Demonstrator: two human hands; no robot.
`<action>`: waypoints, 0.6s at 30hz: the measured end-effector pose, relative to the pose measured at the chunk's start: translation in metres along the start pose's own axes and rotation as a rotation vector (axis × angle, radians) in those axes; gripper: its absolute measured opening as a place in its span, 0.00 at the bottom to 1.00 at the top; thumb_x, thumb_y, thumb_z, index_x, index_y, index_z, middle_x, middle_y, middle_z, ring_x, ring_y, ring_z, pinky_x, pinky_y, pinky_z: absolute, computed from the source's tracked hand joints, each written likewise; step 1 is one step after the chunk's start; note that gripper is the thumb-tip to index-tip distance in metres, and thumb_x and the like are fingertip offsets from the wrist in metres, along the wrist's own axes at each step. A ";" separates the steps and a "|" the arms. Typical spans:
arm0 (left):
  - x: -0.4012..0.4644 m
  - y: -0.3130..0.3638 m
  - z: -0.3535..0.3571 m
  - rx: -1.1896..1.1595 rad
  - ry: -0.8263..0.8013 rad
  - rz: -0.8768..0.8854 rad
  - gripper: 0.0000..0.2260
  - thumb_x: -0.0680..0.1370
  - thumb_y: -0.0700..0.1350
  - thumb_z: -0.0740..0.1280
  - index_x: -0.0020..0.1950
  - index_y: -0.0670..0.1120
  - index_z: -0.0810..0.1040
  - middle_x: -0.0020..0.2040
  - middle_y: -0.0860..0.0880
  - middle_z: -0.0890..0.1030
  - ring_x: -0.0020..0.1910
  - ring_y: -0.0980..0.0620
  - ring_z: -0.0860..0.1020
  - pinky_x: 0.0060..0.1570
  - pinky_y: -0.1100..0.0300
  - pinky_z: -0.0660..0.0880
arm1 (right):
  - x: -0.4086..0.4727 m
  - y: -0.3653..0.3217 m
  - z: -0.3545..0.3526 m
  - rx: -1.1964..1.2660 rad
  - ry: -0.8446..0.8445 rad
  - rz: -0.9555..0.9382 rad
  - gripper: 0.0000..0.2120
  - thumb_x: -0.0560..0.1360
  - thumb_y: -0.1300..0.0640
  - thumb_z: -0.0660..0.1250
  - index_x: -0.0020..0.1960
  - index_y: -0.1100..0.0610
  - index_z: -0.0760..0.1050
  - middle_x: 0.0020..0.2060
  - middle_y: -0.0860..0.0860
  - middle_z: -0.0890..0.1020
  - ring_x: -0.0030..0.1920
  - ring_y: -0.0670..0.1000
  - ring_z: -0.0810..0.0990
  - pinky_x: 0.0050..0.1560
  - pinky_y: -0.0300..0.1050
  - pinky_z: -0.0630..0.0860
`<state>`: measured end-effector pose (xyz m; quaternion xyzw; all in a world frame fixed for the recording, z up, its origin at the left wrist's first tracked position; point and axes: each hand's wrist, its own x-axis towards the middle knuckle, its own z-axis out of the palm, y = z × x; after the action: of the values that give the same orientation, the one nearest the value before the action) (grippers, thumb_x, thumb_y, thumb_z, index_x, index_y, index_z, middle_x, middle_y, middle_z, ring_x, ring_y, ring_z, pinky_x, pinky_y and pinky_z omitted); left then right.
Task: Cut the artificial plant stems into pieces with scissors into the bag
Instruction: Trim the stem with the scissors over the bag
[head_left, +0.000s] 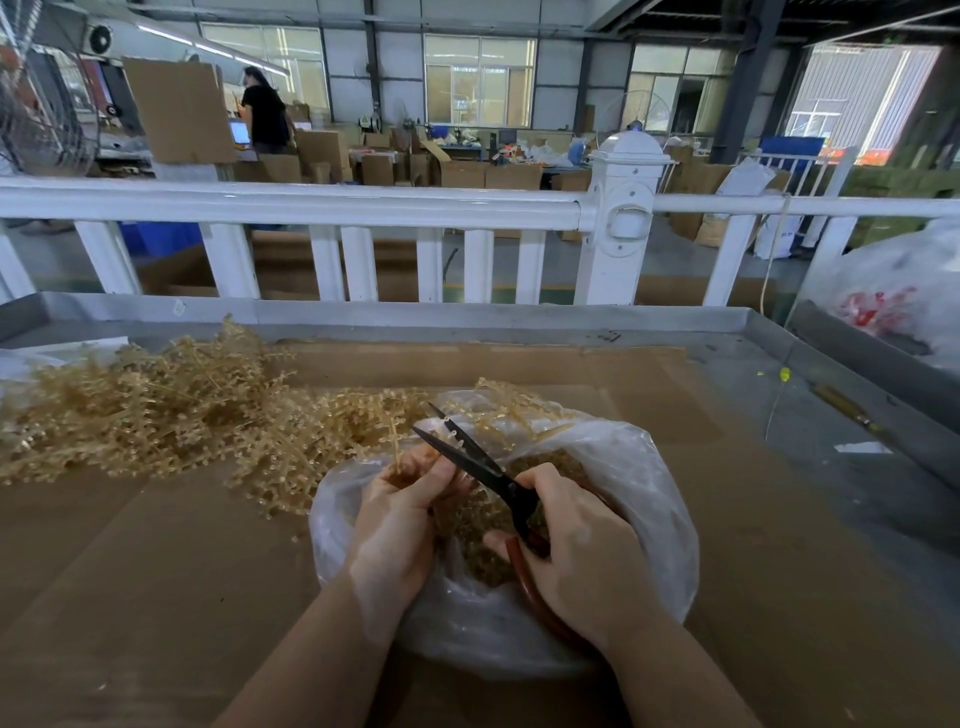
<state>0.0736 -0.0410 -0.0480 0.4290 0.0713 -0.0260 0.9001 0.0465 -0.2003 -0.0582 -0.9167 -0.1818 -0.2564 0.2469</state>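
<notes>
Curled round the red handles of the scissors (483, 470), the right hand (582, 551) holds them with the dark blades parted and pointing up and to the left. Just beside it, the left hand (402, 519) pinches a tan artificial stem (397, 441) between thumb and fingers, its tip rising close to the blades. Both hands hover over the open mouth of a clear plastic bag (649, 483), which holds a heap of cut pieces (478, 519). To the left, a loose pile of uncut stems (156, 410) lies on the cardboard sheet (156, 571) covering the metal table (779, 332). Beyond it stands a white railing (311, 205).
</notes>
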 end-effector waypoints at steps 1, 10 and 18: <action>-0.001 0.000 0.001 0.004 -0.003 -0.001 0.05 0.67 0.36 0.68 0.40 0.37 0.82 0.41 0.39 0.83 0.39 0.46 0.84 0.40 0.55 0.82 | 0.000 0.000 0.000 0.001 -0.003 -0.001 0.20 0.71 0.38 0.65 0.54 0.51 0.73 0.43 0.43 0.79 0.43 0.43 0.77 0.43 0.37 0.76; -0.002 0.001 0.004 0.021 -0.001 -0.034 0.11 0.67 0.36 0.68 0.47 0.35 0.77 0.47 0.37 0.81 0.48 0.42 0.80 0.56 0.50 0.77 | 0.002 -0.002 -0.002 0.019 -0.008 -0.001 0.20 0.72 0.37 0.62 0.52 0.53 0.73 0.41 0.44 0.79 0.39 0.43 0.77 0.40 0.35 0.76; -0.001 0.002 0.002 0.024 -0.023 -0.030 0.05 0.68 0.35 0.68 0.41 0.38 0.82 0.40 0.42 0.84 0.38 0.49 0.84 0.37 0.59 0.80 | 0.003 -0.003 -0.002 0.011 0.003 -0.011 0.22 0.72 0.36 0.59 0.51 0.54 0.73 0.37 0.46 0.80 0.36 0.45 0.78 0.35 0.38 0.78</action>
<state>0.0728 -0.0417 -0.0451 0.4382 0.0673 -0.0454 0.8952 0.0471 -0.1984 -0.0544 -0.9139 -0.1877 -0.2580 0.2509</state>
